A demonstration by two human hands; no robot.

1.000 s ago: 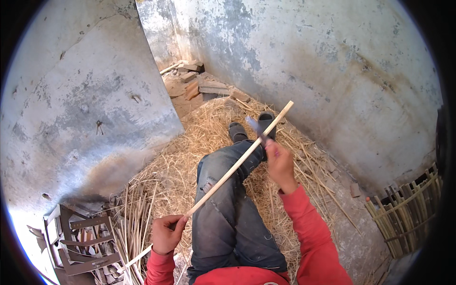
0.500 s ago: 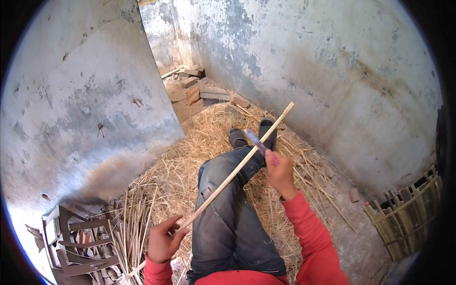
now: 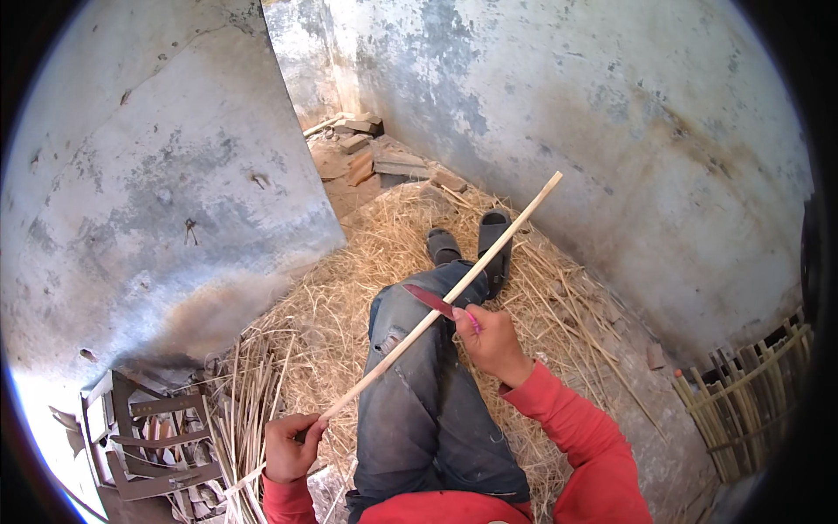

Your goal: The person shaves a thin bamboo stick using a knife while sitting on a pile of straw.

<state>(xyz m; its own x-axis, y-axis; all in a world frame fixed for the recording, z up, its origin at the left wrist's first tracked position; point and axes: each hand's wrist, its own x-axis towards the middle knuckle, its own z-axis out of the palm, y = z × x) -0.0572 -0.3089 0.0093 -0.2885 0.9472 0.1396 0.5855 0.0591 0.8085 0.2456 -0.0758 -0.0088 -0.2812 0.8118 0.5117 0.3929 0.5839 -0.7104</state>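
Observation:
A long, pale bamboo strip [image 3: 515, 224] slants across my lap, its far end up near the wall. My left hand [image 3: 290, 447] pinches its lower part between thumb and fingers, beside my left thigh; the strip's tail runs on behind that hand. In my right hand [image 3: 494, 345] is a knife [image 3: 428, 298] with a pink handle, partly covered by my fingers. Its reddish-looking blade crosses the strip around the middle and points left over my knee. Whether the edge bites into the strip I cannot tell.
Straw-like shavings [image 3: 349, 288] cover the floor around my legs and sandals. A bundle of thin strips [image 3: 249, 393] lies at left beside a dark broken frame [image 3: 166, 441]. On the right stands a slatted bamboo basket [image 3: 742, 402]. Bricks [image 3: 401, 166] lie by the far wall.
My right hand and the knife have come down and left along the strip, toward me. The left hand's fingers have closed more tightly. The strip's far end sits slightly higher and further right.

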